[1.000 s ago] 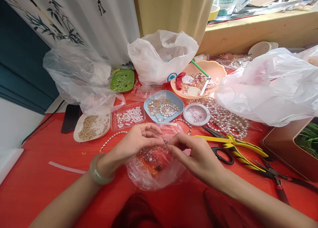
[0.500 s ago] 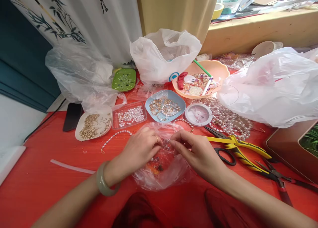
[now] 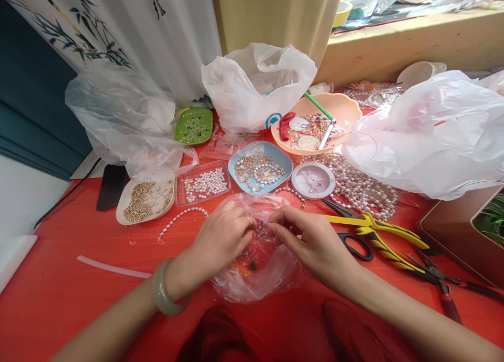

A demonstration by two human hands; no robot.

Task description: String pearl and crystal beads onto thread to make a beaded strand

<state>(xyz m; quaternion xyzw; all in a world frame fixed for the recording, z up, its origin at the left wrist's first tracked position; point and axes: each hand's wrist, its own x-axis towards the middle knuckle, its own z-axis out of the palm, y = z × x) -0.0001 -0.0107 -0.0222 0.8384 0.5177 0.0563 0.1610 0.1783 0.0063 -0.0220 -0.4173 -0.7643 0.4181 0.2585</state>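
Plastic bag (image 3: 275, 272) lies beneath left grip (image 3: 223, 231) and right grip (image 3: 310, 241).

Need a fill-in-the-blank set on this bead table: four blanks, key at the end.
1. The pale green ring-shaped bangle is on the person's ____ wrist.
2. The bare left hand and bare right hand are close together over a crumpled clear ____ bag.
3. The shallow cream dish holds tiny ____-coloured beads.
4. The yellow-and-black-handled pliers lie to the ____ of that bag.

Missing words: left; plastic; gold; right.
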